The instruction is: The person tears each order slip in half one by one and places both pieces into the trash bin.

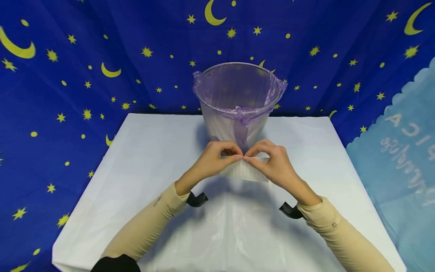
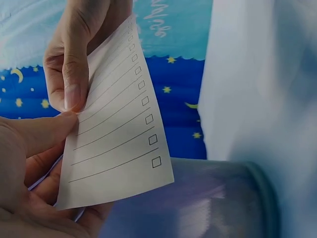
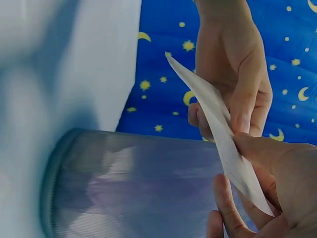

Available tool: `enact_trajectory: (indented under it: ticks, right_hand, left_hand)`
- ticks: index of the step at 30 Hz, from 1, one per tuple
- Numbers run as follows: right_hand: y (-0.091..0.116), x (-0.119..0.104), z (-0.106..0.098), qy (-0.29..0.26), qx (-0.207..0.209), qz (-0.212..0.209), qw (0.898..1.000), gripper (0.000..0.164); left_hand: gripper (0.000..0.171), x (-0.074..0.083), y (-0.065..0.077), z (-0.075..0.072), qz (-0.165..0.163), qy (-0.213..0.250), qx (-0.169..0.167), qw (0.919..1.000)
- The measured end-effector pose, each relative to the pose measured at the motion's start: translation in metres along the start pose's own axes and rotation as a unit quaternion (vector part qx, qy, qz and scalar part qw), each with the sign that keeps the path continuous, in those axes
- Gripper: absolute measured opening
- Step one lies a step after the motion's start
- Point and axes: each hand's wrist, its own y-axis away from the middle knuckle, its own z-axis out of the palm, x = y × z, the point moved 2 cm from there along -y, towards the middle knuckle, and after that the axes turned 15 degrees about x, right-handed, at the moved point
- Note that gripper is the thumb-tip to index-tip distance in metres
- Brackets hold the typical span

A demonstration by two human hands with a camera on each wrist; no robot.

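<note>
A sheet of lined checklist paper (image 2: 116, 124) with small printed squares along one side hangs between my two hands. My left hand (image 1: 222, 156) pinches its upper edge between thumb and fingers. Right beside it my right hand (image 1: 272, 162) pinches the same edge, the fingertips of both hands meeting at its middle. In the right wrist view the paper (image 3: 223, 131) shows almost edge-on and slightly bent. Just beyond the hands stands a mesh wastebasket (image 1: 217, 124), lined with a purple plastic bag (image 1: 244, 115) knotted at the front of its rim.
The basket and hands are over a white-covered table (image 1: 153, 151). Dark blue cloth (image 1: 163, 56) with yellow moons and stars hangs behind and at the left. Light blue cloth (image 1: 401, 151) with lettering hangs at the right. Black straps (image 1: 197, 199) dangle from both wrists.
</note>
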Motion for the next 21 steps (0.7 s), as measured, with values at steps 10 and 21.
enact_trajectory:
  ticks: [10, 21]
  right_hand:
    - [-0.034, -0.029, -0.016, -0.023, 0.014, -0.016, 1.000, 0.011]
    - [-0.065, -0.046, -0.030, -0.009, 0.017, -0.030, 0.999, 0.008]
  left_hand:
    - [0.006, 0.039, -0.029, -0.024, 0.031, -0.015, -0.003, 0.9994]
    - [0.006, 0.067, -0.056, -0.041, 0.043, -0.037, -0.005, 0.9984]
